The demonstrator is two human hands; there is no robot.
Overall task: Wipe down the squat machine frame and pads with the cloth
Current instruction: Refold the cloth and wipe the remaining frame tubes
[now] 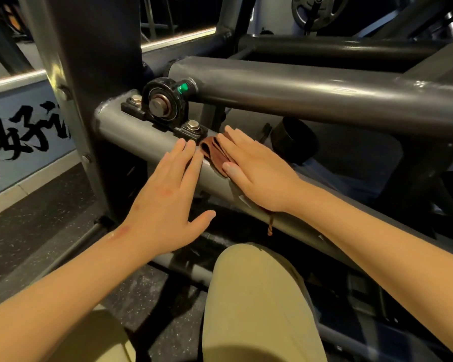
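A grey steel tube of the squat machine frame (131,134) runs from the upper left down to the lower right. A folded brown cloth (215,154) lies on this tube just below a black bearing block (164,105) bolted to it. My right hand (256,173) presses flat on the cloth with straight fingers; most of the cloth is hidden under the palm, and a brown loop hangs out below the wrist. My left hand (170,197) rests open beside it, fingertips touching the tube next to the cloth's edge.
A thicker grey tube (324,97) crosses above the hands from the bearing to the right. A dark upright post (89,74) stands at the left. A black roller end (293,139) sits behind the right hand. My knees in beige trousers (254,304) are below; speckled rubber floor at left.
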